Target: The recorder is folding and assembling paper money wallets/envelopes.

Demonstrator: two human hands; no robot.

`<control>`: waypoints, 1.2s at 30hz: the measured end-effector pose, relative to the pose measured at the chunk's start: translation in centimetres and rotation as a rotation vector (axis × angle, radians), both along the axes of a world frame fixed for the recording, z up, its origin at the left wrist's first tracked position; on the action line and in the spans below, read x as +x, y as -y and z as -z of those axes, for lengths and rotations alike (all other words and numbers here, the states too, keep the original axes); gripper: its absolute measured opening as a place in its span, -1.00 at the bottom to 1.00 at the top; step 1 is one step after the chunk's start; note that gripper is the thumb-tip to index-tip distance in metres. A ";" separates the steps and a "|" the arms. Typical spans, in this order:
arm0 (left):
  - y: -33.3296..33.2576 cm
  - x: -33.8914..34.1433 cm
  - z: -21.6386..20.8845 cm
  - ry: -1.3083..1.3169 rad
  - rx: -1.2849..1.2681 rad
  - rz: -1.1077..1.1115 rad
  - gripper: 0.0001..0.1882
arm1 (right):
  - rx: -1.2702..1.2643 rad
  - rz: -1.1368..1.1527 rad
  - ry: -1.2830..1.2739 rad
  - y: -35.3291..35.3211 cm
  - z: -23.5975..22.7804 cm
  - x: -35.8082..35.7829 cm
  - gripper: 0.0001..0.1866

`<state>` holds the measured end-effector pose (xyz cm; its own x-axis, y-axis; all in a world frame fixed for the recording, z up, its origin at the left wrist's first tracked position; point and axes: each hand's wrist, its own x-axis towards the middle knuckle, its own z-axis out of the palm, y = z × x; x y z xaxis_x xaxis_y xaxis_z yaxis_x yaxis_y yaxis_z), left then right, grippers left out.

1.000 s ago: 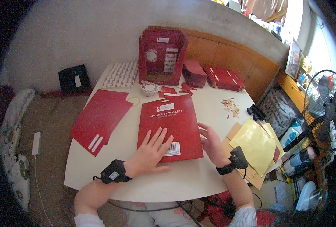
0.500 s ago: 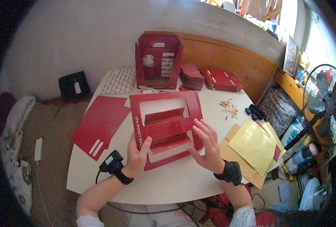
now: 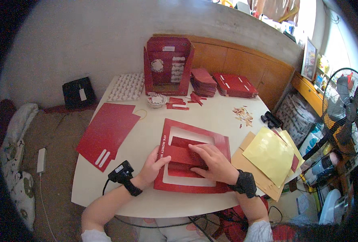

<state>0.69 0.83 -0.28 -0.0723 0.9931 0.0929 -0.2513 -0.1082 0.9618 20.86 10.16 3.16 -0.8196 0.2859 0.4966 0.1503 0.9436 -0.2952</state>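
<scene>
A flat red cardboard packaging piece [image 3: 223, 151] with white lettering and a cut-out window lies near the table's front. A raised red band [image 3: 187, 154] crosses the window. My left hand [image 3: 151, 167] grips the left edge, its thumb on top and its fingers partly hidden beneath. Over the band's right end bends my right hand [image 3: 213, 163], fingers on its far side and thumb on its near side, pinching it. Dark straps circle both wrists; a small black device [image 3: 120, 172] sits by the left one.
Left lie flat red sheets [image 3: 108, 131]. At the back stand a red display box [image 3: 169, 66], red card stacks [image 3: 203, 82], a small bowl [image 3: 156, 101] and red scraps [image 3: 178, 103]. Yellow paper [image 3: 269, 155] lies right, below paper shreds [image 3: 243, 116]. A fan [image 3: 346, 109] stands far right.
The red packaging piece has come down and nearer, from tilted and raised to flat on the table. My right hand has moved from its right side onto the middle band.
</scene>
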 end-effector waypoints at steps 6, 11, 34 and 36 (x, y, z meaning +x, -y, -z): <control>-0.1 0.4 1.2 0.039 -0.018 -0.038 -0.64 | 0.041 0.047 0.062 0.3 1.0 -0.5 -0.32; 0.0 0.7 1.1 0.125 -0.072 0.008 -0.63 | 0.196 0.094 0.113 0.4 1.8 -1.1 -0.29; -0.8 0.1 3.5 -0.350 -0.025 -0.235 -0.71 | 0.106 -0.080 0.266 1.5 1.7 -1.4 -0.36; -0.7 -0.1 3.1 -0.333 -0.069 -0.222 -0.71 | 0.133 -0.110 0.322 1.8 1.5 -1.3 -0.33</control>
<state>0.56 1.50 -3.42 -0.2625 0.9615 0.0810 0.0977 -0.0571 0.9936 19.58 8.32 1.68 -0.9622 0.1375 0.2350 0.1108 0.9862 -0.1233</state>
